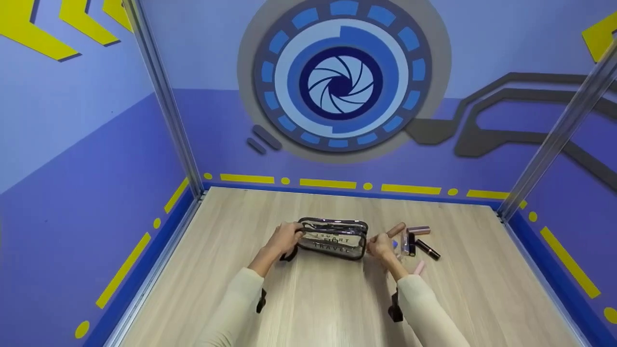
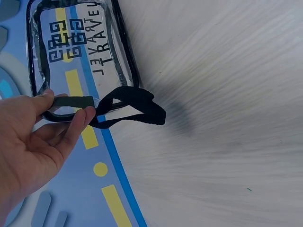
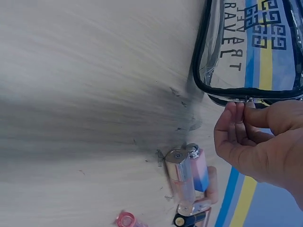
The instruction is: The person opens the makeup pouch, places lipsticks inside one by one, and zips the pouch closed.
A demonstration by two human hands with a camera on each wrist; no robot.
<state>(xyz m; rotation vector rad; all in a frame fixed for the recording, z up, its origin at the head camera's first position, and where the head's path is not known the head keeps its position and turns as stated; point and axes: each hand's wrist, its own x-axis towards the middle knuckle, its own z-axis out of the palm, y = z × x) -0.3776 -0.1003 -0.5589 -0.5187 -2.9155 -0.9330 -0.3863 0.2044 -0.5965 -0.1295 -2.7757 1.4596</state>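
A clear zip pouch (image 1: 332, 246) with black edging and the word TRAVEL stands on the table between the two hands. My left hand (image 1: 285, 237) pinches its left end, where a black wrist strap (image 2: 151, 108) hangs in a loop. At the opposite end, my right hand (image 1: 381, 246) pinches the small zipper pull (image 3: 249, 100) between thumb and fingertips. Through the clear side no items show inside. Just beyond the right hand lie several cosmetics, among them a silver-capped tube (image 3: 180, 172) and a pink-and-blue bottle (image 3: 199, 170).
Right of the right hand, a brown tube (image 1: 396, 230), a mauve tube (image 1: 418, 230), a black tube (image 1: 428, 249) and a pink tube (image 1: 420, 267) lie loosely together. The wooden table (image 1: 313, 303) is bordered by blue printed walls (image 1: 217, 140) and metal posts (image 1: 166, 96).
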